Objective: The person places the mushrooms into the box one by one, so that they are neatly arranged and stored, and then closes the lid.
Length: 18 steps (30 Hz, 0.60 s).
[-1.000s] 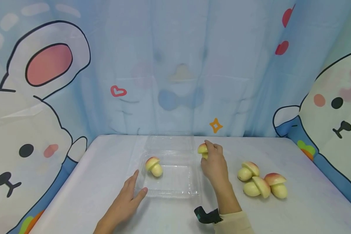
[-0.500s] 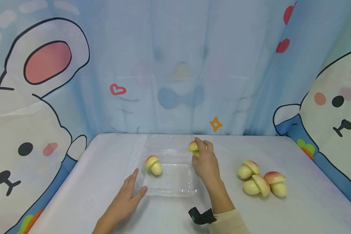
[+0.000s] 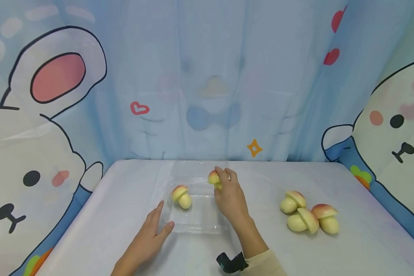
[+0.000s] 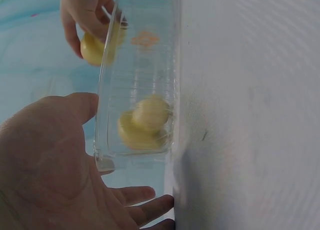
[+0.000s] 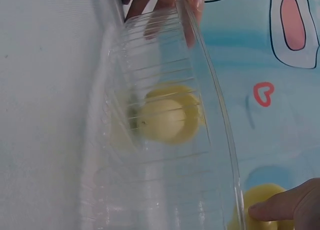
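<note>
The right hand (image 3: 230, 197) pinches a mushroom (image 3: 213, 177) over the clear box (image 3: 200, 229), which the left hand (image 3: 147, 237), fingers spread, seems to steady.

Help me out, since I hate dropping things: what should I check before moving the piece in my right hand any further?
1. Grip: ok; your right hand has its fingers around the mushroom-shaped piece.
2. Clear box open on top: ok.
3. Room inside: ok; the one boxed piece lies toward the left.
4. Held piece fully below the rim: not ok; both wrist views show it reaching above.
5. Box steadied: cannot tell; your left hand is at its left side, but pressure doesn't show.
</note>
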Motion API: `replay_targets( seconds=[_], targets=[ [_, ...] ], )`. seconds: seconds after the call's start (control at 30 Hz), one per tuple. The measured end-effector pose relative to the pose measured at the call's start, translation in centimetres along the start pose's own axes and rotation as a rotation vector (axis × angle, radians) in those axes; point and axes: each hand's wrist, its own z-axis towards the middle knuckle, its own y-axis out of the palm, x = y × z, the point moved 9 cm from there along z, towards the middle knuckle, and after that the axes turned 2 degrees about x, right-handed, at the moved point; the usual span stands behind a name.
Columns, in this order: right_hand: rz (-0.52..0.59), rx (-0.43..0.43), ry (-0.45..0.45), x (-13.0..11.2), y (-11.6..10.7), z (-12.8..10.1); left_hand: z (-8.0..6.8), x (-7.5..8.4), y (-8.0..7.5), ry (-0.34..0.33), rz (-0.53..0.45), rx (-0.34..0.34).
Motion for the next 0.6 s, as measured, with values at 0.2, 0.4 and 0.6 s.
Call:
replay_targets(
  seconds=[0.2,0.4,0.6],
  targets=[
    [-0.012,-0.012,-0.014,-0.7,0.9,-0.2,0.0,0.2,-0.1,0.027,0.01,0.012],
    [-0.041,-0.011,-0.063,-1.6,1.7,-0.4,0.1,0.1,0.0,0.023,0.017,0.018],
    [-0.032,-0.006,-0.112,-2.3,2.2,-0.7,0.0,0.0,0.1,-0.004,0.009,0.005]
  ],
)
